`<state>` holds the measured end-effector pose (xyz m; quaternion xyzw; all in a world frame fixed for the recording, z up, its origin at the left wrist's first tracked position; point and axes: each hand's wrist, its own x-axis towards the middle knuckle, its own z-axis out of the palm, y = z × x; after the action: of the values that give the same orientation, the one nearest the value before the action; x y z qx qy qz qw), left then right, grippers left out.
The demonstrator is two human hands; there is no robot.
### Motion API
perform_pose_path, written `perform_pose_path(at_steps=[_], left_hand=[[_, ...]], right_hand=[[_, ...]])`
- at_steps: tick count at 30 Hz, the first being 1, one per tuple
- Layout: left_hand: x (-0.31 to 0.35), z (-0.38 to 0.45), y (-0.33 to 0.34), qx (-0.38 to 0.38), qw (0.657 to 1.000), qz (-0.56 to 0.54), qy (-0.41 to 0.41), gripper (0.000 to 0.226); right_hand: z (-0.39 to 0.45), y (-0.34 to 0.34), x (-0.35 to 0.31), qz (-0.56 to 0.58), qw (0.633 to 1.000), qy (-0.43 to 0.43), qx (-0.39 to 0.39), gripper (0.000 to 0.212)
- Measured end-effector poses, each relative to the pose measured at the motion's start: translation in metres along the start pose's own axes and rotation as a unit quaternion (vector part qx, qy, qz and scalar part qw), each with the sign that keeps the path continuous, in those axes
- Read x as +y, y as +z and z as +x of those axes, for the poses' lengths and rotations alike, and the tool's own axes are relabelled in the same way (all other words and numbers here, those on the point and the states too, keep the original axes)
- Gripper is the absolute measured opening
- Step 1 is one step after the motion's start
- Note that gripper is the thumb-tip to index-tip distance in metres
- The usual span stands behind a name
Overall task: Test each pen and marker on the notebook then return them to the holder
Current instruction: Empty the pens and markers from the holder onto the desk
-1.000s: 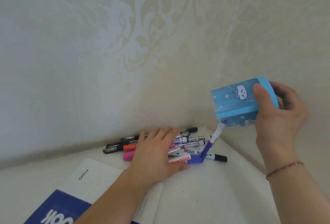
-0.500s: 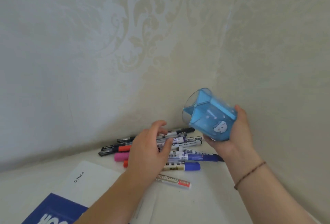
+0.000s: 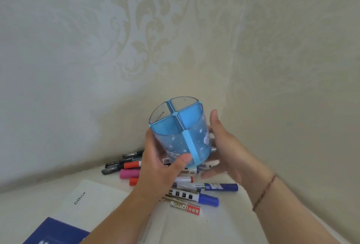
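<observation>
Pens and markers (image 3: 171,177) lie loose in a heap on the pale tabletop (image 3: 224,226), none yet tested by the look of it, while I hold the emptied holder (image 3: 180,134) above them, its four compartments bare. My left hand (image 3: 161,167) grips its translucent blue plastic wall, thumb across the printed front; my right hand (image 3: 224,146) steadies the far side with fingers straight and loose. Just left of the heap, the blue-and-white "Office" notebook (image 3: 81,206) lies closed, so all the testing and returning remains.
</observation>
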<state>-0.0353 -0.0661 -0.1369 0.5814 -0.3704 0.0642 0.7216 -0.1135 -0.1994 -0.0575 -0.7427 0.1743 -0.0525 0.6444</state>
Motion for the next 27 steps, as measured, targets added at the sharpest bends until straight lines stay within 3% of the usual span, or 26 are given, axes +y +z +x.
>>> perform_pose_path(at_steps=[2,4,7,10,12,15,17,19,22,27], left_hand=[[0.001,0.002,0.000,0.001,0.999,0.049,-0.011,0.076],[0.006,0.003,0.004,-0.014,0.997,0.076,-0.019,0.086],[0.012,0.004,0.013,-0.029,0.996,0.085,-0.026,0.092],[0.015,0.011,0.023,-0.096,0.980,0.153,-0.078,0.104],[0.006,0.018,0.032,-0.162,0.940,0.284,-0.100,0.113],[-0.014,0.031,0.056,-0.296,0.827,0.478,-0.014,0.098],[-0.022,0.037,0.080,-0.386,0.760,0.522,0.023,0.091],[-0.029,0.041,0.097,-0.440,0.717,0.541,0.012,0.084],[-0.039,0.045,0.107,-0.462,0.689,0.558,0.003,0.077],[-0.045,0.043,0.090,-0.417,0.701,0.576,0.058,0.074]], right_hand=[[-0.004,-0.008,-0.009,-0.089,0.985,-0.138,0.055,0.077],[-0.011,-0.012,-0.017,-0.148,0.962,-0.228,0.007,0.092],[-0.017,-0.019,-0.022,-0.252,0.929,-0.267,0.031,0.113],[-0.018,-0.034,-0.024,-0.231,0.926,-0.276,0.111,0.112],[-0.018,-0.048,-0.025,-0.199,0.924,-0.267,0.186,0.110],[-0.018,-0.065,-0.025,-0.160,0.908,-0.259,0.287,0.109],[-0.017,-0.071,-0.023,-0.153,0.896,-0.261,0.326,0.109],[-0.014,-0.075,-0.020,-0.146,0.891,-0.260,0.341,0.109],[-0.008,-0.081,-0.016,-0.126,0.897,-0.254,0.340,0.109],[0.002,-0.086,-0.009,-0.127,0.897,-0.240,0.348,0.109]])
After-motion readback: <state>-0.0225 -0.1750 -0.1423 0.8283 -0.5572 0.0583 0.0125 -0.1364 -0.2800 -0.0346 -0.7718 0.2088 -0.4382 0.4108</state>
